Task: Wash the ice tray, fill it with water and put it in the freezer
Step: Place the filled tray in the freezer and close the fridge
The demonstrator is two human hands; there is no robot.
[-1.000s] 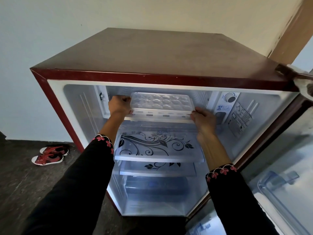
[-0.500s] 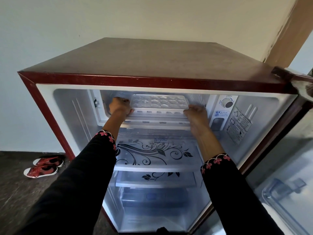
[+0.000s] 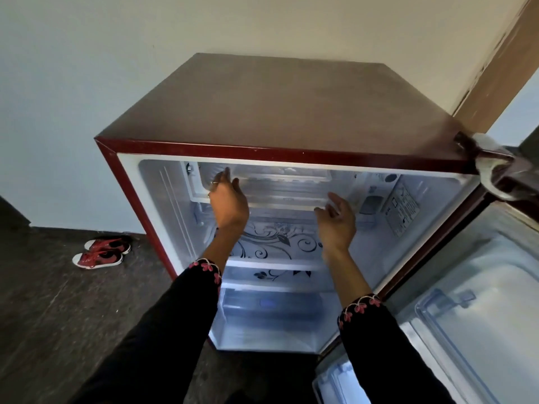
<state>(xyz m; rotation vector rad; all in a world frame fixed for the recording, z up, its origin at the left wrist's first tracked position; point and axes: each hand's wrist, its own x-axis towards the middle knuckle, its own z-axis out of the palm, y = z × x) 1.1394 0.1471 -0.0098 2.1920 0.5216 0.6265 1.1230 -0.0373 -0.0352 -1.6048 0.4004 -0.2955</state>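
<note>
Apparently the clear plastic ice tray (image 3: 281, 178) is sitting inside the white freezer compartment (image 3: 287, 203), upper centre of the frame. The left hand (image 3: 229, 201) and right hand (image 3: 336, 221) are hovering spread beside it, gripping nothing. Placement is looking finished.

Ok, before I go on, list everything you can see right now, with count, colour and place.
Fridge: one, maroon outside, white inside, against the pale wall.
Fridge door: one, open at the right, clear bins inside it.
Ice tray: one, clear, blurred, in the freezer compartment at the fridge's top.
Floral shelves: two, clear with black print, below the freezer compartment.
Label: one, white, on the right inner wall.
Shoes: two, red, on the dark floor left of the fridge.
Sleeves: two, black with red flower cuffs.
Hands: two, bare, left hand and right hand both open before the freezer compartment, holding nothing.
</note>
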